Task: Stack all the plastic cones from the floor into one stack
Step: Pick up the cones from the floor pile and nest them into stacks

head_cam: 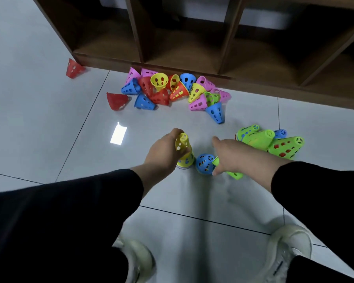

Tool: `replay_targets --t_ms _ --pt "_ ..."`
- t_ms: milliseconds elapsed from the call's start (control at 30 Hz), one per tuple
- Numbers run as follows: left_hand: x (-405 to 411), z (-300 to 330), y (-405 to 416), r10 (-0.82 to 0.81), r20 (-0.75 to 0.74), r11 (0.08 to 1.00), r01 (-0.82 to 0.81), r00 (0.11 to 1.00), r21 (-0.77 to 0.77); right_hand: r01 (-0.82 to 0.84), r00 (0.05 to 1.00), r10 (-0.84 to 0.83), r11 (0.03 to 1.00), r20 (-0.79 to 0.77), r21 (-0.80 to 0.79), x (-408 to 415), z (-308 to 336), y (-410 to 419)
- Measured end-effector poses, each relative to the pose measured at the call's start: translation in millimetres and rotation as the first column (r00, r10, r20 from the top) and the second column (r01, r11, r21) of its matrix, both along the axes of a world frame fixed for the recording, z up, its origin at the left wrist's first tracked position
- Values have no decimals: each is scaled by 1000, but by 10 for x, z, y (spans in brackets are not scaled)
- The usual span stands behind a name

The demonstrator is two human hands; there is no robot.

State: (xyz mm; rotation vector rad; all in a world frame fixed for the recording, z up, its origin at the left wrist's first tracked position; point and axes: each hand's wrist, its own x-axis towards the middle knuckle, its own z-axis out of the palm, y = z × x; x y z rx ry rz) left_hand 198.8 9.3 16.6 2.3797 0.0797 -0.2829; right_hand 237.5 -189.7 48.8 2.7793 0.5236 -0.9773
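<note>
1. The left hand (164,152) curls its fingers round a yellow stack (184,151) of cones that stands upright on the tiled floor (49,129), narrow end up, near the middle of the scene.
2. The right hand (230,154) grips a green cone (234,174) that lies tilted under its palm; the index finger points away toward the far side, and how tightly the other fingers close is hard to tell.
3. A blue cone (205,163) with coloured cones showing through its holes stands just right of the yellow stack, touching or nearly touching the green cone.
4. Further right, a green stack (274,142) of several nested sets lies on its side, with a small blue tip showing behind it.
5. A loose pile (172,90) of pink, blue, red, yellow and green cones lies on the far side, against the foot of a brown wooden shelf unit (192,37).
6. A red cone (117,101) lies on its side just left of the pile, and another red one (74,68) sits well apart at the far left, by the shelf corner.
7. Dark sleeves cover both forearms, and two white shoes (290,242) show at the near edge.
</note>
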Motion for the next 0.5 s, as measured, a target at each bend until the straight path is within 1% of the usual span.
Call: replay_targets --t_ms 33,100,200,300,400,500 --pt "-15 -65 -24 10 11 1000 -10 1000 -14 -13 1000 13 1000 -16 3 20 -28 8" --pt "-40 -185 -69 -18 8 1000 18 1000 -14 -48 997 47 999 -55 -19 61 -89 37" --pt "-69 -331 -112 -68 2 997 68 998 21 -92 992 84 992 -97 -88 115 -215 123" --pt "-22 -461 -125 -63 -32 996 64 998 56 -108 988 92 986 -128 -124 161 -329 248" --pt "28 -562 -126 -78 -72 993 84 994 87 -121 987 102 979 -124 -164 214 -426 354" --pt "56 -632 -153 -116 -134 981 134 984 137 -106 992 92 981 -90 -165 272 -501 425"
